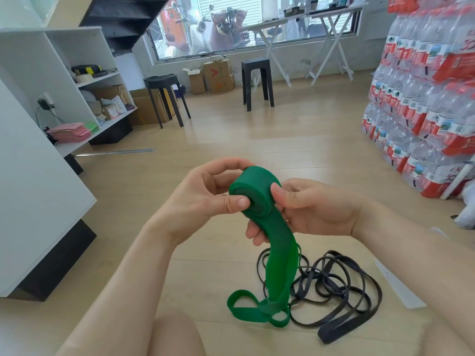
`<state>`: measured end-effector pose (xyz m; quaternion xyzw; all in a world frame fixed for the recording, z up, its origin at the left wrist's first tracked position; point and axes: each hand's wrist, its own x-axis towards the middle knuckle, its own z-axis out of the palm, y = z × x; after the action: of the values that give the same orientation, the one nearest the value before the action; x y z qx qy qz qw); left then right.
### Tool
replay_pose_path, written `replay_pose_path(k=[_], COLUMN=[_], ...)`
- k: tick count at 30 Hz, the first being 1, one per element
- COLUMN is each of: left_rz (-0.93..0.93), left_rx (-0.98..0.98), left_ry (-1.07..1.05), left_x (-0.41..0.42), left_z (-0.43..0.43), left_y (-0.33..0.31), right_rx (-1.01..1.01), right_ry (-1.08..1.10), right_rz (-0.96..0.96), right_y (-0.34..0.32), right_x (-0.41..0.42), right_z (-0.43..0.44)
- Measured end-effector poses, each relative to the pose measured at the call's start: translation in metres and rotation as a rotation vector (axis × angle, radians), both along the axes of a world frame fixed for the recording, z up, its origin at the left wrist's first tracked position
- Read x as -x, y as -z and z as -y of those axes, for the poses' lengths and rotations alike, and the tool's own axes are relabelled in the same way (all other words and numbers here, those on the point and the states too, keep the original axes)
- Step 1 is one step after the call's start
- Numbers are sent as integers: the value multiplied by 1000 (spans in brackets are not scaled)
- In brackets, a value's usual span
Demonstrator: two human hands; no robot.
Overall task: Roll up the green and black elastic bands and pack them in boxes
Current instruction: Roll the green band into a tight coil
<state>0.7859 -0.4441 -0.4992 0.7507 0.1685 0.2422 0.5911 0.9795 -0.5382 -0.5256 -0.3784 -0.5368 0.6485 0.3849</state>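
A person sits on a pale wood floor [270, 140], seen from their own head looking down at both bare hands held up in front of them. The left hand [203, 199] pinches a partly wound roll of green elastic band [253, 194], thumb pressed on the flat spiral face of the roll and the fingers curled over its top. The right hand [311, 209] grips the same band from the other side, thumb against the roll's outer edge and fingers wrapped behind the loose strip just below it. The unrolled tail of the green band hangs down from the roll to the floor, ending in folded loops. Beside that tail, touching or perhaps overlapping it, lies a loose tangle of black elastic bands [341, 291] on the floor. Farther off stand two black stools [257, 80], white shelves [84, 80] at left, cardboard boxes [217, 75] under a window, and stacked packs of bottled water [421, 93] at right.
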Motion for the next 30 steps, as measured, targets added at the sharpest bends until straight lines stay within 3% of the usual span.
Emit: replay_pose_path(k=[4, 10, 21, 30], left_rz=[69, 136, 14, -183], left_rx=[-26, -13, -85, -262], left_ry=[-98, -259, -279, -258], left_x=[-3, 7, 13, 9], left_z=[0, -7, -3, -4], left_y=[-1, -2, -9, -8], right_rx=[55, -138, -278, -288], right_ry=[23, 376, 354, 346], right_rz=[-21, 454, 595, 568], right_y=[-1, -1, -16, -19], right_x=[1, 19, 13, 16], right_z=[-1, -2, 4, 7])
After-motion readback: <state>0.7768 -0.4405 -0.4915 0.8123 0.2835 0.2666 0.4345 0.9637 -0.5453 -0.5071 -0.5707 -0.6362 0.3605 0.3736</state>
